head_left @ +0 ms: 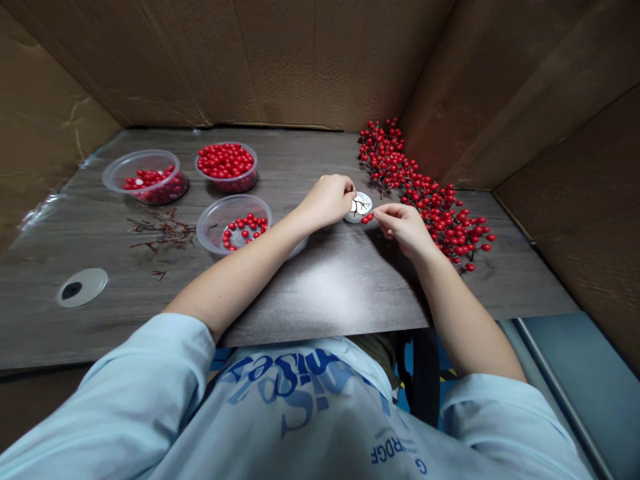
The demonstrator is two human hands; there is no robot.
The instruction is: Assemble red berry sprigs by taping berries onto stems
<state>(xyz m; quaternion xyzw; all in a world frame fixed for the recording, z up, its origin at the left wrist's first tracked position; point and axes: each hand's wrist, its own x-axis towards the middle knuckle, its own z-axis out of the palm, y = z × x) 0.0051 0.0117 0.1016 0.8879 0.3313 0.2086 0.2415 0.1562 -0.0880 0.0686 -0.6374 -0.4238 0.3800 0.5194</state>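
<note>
My left hand (327,199) is curled closed over a thin dark twig above a small white dish (361,205) on the dark wooden table (325,287). My right hand (403,227) pinches a red berry (367,218) at the twig's end, right beside the dish. A pile of red berry branches (425,193) lies just beyond and right of my right hand. Left of my left forearm, three clear plastic bowls hold loose red berries: a near one (235,223), a full one (227,165) behind it, and one (146,177) at the far left.
Bare brown twigs (163,233) lie scattered left of the near bowl. A clear round lid (81,287) lies near the table's front left. Cardboard walls (280,60) enclose the table at the back and both sides. A blue surface (575,360) sits at the lower right.
</note>
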